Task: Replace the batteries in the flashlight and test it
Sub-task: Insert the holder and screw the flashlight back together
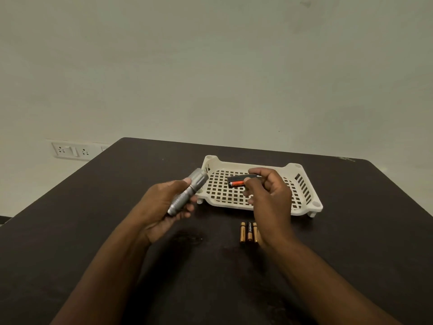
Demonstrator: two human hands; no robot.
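My left hand [164, 207] grips a silver flashlight [187, 191] by its knurled body, head pointing up and away toward the tray. My right hand [269, 198] pinches a black battery holder [239, 180] with a red-orange battery showing in it, held above the white tray [304, 207]. Three copper-and-black batteries [248, 231] lie side by side on the dark table [117, 254], just in front of the tray and beside my right wrist, which partly covers the rightmost one.
The white slotted tray stands on short legs at the table's middle back. A wall [210, 66] rises behind the table, with a socket panel [70, 150] at the left. The table's far edge runs just behind the tray.
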